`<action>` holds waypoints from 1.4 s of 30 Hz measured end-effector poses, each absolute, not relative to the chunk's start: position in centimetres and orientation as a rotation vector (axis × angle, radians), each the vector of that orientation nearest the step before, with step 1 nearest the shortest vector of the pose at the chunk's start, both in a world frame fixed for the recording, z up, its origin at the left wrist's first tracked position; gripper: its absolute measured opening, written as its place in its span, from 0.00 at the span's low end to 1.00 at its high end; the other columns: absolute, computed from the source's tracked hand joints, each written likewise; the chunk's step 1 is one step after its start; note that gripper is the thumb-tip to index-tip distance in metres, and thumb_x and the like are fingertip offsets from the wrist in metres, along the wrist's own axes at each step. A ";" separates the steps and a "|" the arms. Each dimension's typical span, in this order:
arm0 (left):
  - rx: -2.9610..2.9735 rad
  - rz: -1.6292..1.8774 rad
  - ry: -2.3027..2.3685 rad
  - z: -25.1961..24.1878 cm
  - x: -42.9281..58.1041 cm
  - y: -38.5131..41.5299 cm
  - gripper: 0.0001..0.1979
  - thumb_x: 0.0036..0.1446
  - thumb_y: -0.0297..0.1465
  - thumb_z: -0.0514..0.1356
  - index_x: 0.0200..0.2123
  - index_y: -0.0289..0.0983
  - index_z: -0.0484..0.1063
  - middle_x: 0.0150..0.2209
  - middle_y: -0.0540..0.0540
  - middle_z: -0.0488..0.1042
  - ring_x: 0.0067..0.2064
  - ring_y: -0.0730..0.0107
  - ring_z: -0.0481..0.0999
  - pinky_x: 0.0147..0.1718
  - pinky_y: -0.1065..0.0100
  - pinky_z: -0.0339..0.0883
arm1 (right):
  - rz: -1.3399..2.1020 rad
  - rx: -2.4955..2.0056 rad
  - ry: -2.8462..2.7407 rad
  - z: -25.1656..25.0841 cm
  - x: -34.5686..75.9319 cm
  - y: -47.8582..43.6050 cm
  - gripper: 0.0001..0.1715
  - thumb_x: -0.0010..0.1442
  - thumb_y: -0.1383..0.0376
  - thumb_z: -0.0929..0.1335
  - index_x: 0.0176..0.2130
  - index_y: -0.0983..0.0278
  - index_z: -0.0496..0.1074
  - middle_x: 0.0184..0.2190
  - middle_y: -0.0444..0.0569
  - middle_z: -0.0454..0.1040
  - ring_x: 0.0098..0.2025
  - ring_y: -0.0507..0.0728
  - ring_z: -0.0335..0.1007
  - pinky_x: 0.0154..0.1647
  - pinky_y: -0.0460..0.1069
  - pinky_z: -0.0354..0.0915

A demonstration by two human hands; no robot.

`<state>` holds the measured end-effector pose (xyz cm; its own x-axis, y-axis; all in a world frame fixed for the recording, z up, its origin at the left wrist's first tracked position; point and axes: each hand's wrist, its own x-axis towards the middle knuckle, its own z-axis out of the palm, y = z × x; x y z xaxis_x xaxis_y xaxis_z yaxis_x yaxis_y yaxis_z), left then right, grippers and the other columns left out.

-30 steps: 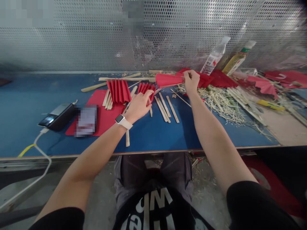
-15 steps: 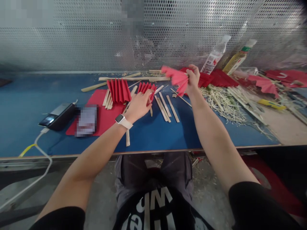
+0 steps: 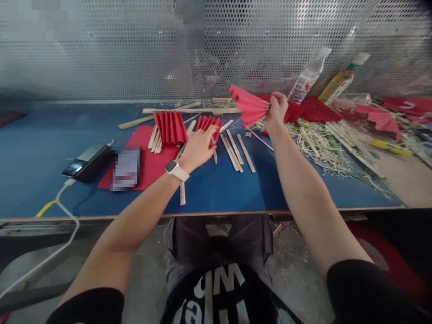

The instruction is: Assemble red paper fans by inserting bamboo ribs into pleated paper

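My right hand point(image 3: 276, 111) is closed on the narrow end of a pleated red paper fan point(image 3: 249, 106), held above the blue table with its pleats spreading to the left. My left hand point(image 3: 198, 146), a white watch on its wrist, lies with its fingers flat on a second folded red paper fan point(image 3: 209, 123) on the table. A third pleated red fan point(image 3: 170, 127) stands just left of it, on top of several bamboo sticks point(image 3: 154, 138). More flat bamboo sticks point(image 3: 236, 152) lie between my two hands.
A red sheet point(image 3: 148, 163) with a phone point(image 3: 125, 168) and a black power bank point(image 3: 88, 162) with cable lies at left. Bamboo shavings point(image 3: 313, 144), two plastic bottles point(image 3: 308, 77) and more red paper point(image 3: 378, 118) crowd the right. A perforated metal screen point(image 3: 135, 54) backs the blue table point(image 3: 40, 148).
My right hand has lifted the red fan off the pile at the back and swung it up and rightwards, pleats now fanning out. My left hand has stayed on the folded fan.
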<state>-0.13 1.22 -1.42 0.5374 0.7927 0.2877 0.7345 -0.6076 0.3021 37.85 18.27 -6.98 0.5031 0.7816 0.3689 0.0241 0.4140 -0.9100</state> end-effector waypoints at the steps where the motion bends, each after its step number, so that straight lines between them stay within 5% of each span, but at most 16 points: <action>1: 2.626 0.601 1.305 -1.4 -0.1 1.2 0.30 0.80 0.24 0.67 0.79 0.38 0.72 0.53 0.40 0.93 0.64 0.39 0.91 0.80 0.31 0.77 | 0.572 -1.076 -0.909 -7.0 37.7 18.6 0.32 0.82 0.31 0.77 0.49 0.54 0.75 0.62 0.52 0.88 0.67 0.69 0.96 0.58 0.68 0.96; 4: 2.635 0.601 1.293 -1.4 -0.1 1.1 0.30 0.80 0.23 0.67 0.80 0.39 0.72 0.52 0.41 0.93 0.63 0.42 0.92 0.83 0.31 0.74 | 0.533 -1.233 -0.823 -7.5 37.3 18.5 0.28 0.81 0.38 0.81 0.48 0.54 0.72 0.66 0.57 0.85 0.75 0.73 0.90 0.66 0.72 0.93; 8: 2.629 0.633 1.294 -1.7 -0.2 1.2 0.30 0.79 0.23 0.69 0.79 0.40 0.72 0.51 0.43 0.93 0.62 0.42 0.92 0.90 0.26 0.64 | 0.347 -1.449 -0.912 -8.0 36.5 16.5 0.26 0.68 0.65 0.86 0.51 0.54 0.71 0.78 0.65 0.75 0.89 0.79 0.74 0.88 0.78 0.77; 11: 2.606 0.684 1.300 -2.1 -0.1 1.4 0.30 0.80 0.24 0.69 0.79 0.40 0.71 0.51 0.44 0.92 0.61 0.43 0.92 0.85 0.30 0.73 | 0.276 -1.486 -1.007 -7.1 35.5 15.2 0.29 0.64 0.75 0.83 0.53 0.54 0.71 0.79 0.63 0.72 0.91 0.78 0.71 0.95 0.80 0.66; 14: 2.544 0.761 1.306 -2.4 0.1 1.4 0.32 0.78 0.22 0.69 0.79 0.41 0.70 0.52 0.44 0.92 0.61 0.42 0.92 0.75 0.37 0.82 | 0.311 -1.440 -1.102 -5.1 33.5 14.5 0.22 0.65 0.79 0.80 0.47 0.56 0.74 0.67 0.60 0.82 0.86 0.76 0.77 0.95 0.79 0.66; 17: 2.452 0.856 1.269 -2.4 0.1 1.3 0.31 0.77 0.22 0.69 0.78 0.40 0.70 0.51 0.44 0.92 0.58 0.46 0.93 0.71 0.41 0.84 | 0.577 -1.346 -1.212 -3.1 30.7 13.3 0.15 0.71 0.76 0.81 0.39 0.59 0.79 0.42 0.53 0.85 0.66 0.73 0.91 0.83 0.75 0.82; 20: 2.365 0.935 1.229 -2.4 0.2 1.2 0.31 0.78 0.24 0.68 0.78 0.40 0.68 0.50 0.46 0.92 0.55 0.52 0.93 0.71 0.45 0.84 | 0.965 -1.315 -1.328 -2.3 27.9 10.3 0.17 0.68 0.74 0.87 0.38 0.60 0.82 0.30 0.47 0.80 0.37 0.64 0.89 0.52 0.64 0.95; 22: 2.297 0.961 1.205 -2.5 0.3 1.2 0.33 0.78 0.24 0.67 0.80 0.39 0.66 0.51 0.45 0.92 0.54 0.53 0.93 0.66 0.49 0.85 | 1.135 -1.332 -1.408 -2.4 26.4 7.8 0.17 0.70 0.67 0.90 0.39 0.59 0.84 0.30 0.46 0.81 0.26 0.58 0.80 0.30 0.55 0.88; 24: 2.245 0.974 1.172 -2.5 0.5 1.2 0.33 0.77 0.23 0.67 0.80 0.38 0.65 0.52 0.44 0.92 0.53 0.54 0.93 0.63 0.51 0.87 | 1.218 -1.296 -1.414 -2.8 25.3 5.5 0.15 0.74 0.60 0.89 0.42 0.59 0.86 0.32 0.47 0.83 0.25 0.57 0.80 0.22 0.51 0.80; 29: 2.295 0.929 1.153 -2.6 0.9 0.9 0.31 0.77 0.21 0.70 0.77 0.41 0.70 0.52 0.46 0.92 0.52 0.55 0.93 0.63 0.52 0.88 | 1.203 -1.055 -1.265 -4.0 24.4 3.1 0.08 0.76 0.57 0.84 0.49 0.57 0.89 0.44 0.47 0.87 0.32 0.54 0.82 0.27 0.48 0.79; 35: 2.361 0.979 1.021 -3.1 0.6 1.3 0.32 0.73 0.18 0.71 0.75 0.44 0.77 0.50 0.47 0.92 0.53 0.53 0.94 0.61 0.53 0.88 | 1.175 -0.914 -1.466 -5.4 25.1 3.7 0.28 0.67 0.50 0.89 0.61 0.52 0.88 0.66 0.50 0.87 0.35 0.55 0.80 0.35 0.57 0.85; 42: 2.406 1.037 0.925 -3.3 0.7 1.3 0.36 0.69 0.14 0.72 0.74 0.44 0.79 0.46 0.48 0.92 0.50 0.52 0.94 0.60 0.53 0.87 | 0.983 -0.829 -1.548 -6.6 24.4 4.4 0.43 0.63 0.23 0.88 0.51 0.52 0.86 0.51 0.48 0.86 0.32 0.54 0.76 0.28 0.54 0.80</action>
